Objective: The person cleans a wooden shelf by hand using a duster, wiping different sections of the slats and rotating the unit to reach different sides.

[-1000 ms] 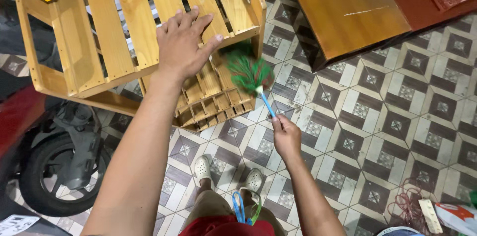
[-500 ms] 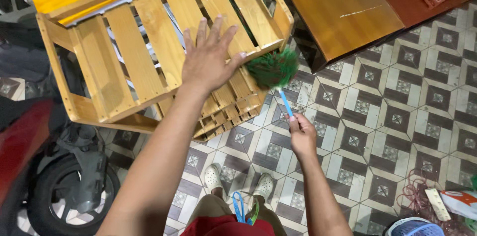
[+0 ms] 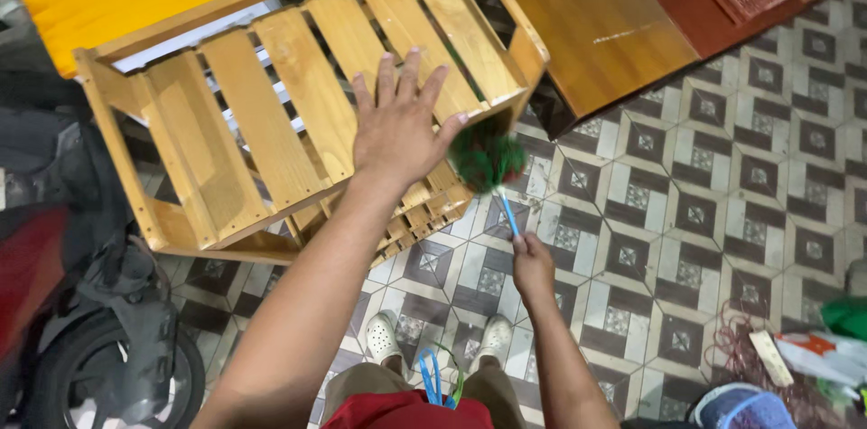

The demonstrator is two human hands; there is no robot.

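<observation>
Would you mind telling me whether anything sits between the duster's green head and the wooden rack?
Nothing visible does: the green duster, held by the right hand, meets the wooden rack corner beside the left hand.

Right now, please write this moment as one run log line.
left hand: flat on wooden slatted shelf | right hand: gripping green duster | duster head: at shelf's front corner

Left hand (image 3: 397, 131) on slatted rack (image 3: 271, 122), duster (image 3: 488, 158) seemingly beside its corner
</observation>
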